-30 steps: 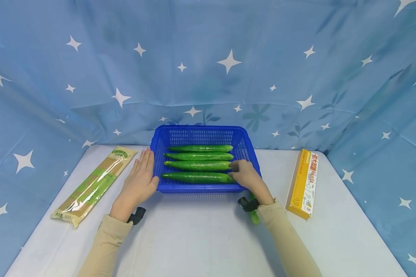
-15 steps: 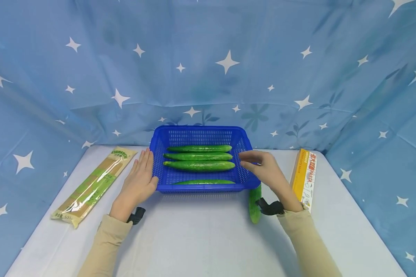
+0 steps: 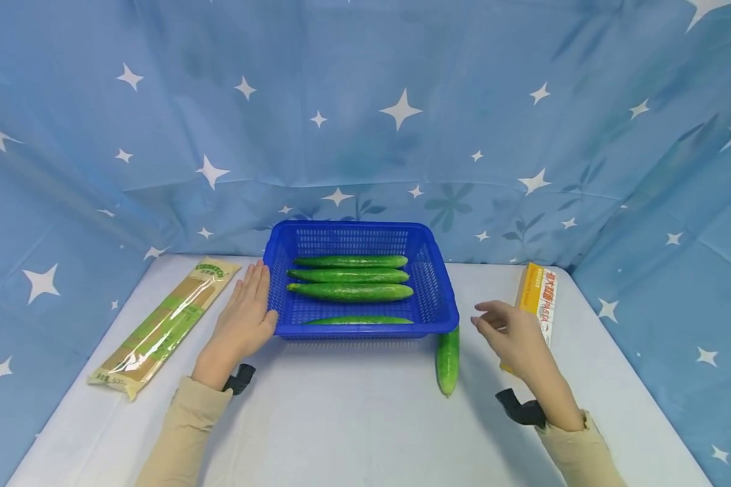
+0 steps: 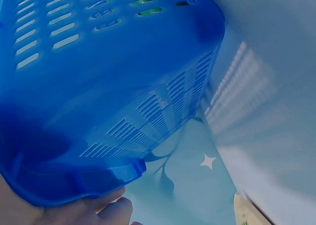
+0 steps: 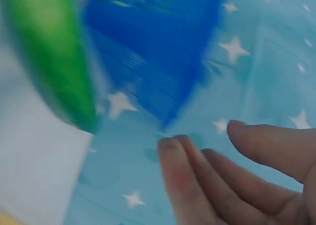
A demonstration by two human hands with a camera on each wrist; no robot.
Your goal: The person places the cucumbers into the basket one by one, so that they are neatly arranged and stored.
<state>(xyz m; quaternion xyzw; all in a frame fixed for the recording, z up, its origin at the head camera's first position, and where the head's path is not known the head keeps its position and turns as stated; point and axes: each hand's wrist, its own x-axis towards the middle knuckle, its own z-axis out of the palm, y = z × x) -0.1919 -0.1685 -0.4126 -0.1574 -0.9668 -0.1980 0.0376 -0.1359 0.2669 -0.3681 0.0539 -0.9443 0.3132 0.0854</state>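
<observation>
A blue plastic basket [image 3: 365, 330] with slotted walls stands at the back middle of the table. Inside it lie several green cucumbers [image 3: 350, 292], side by side; the nearest one is mostly hidden behind the front rim. My left hand [image 3: 244, 318] rests against the basket's left side with straight fingers. Another cucumber [image 3: 447, 362] lies on the table by the basket's front right corner. My right hand [image 3: 512, 338] is to the right of that cucumber, with nothing between its loosely bent fingers and thumb. In the right wrist view the cucumber [image 5: 54, 52] appears blurred beside the basket.
A flat pack of noodles [image 3: 167, 325] lies on the left of the white table [image 3: 353, 419]. On the right, a yellow and white pasta box [image 3: 536, 297] is partly covered by my right hand. A blue star-patterned curtain [image 3: 365, 155] closes off the back and sides.
My right hand has let go of the nearest cucumber, which dropped low against the basket's front wall. The hand has then moved out to the right. My left hand has stayed put.
</observation>
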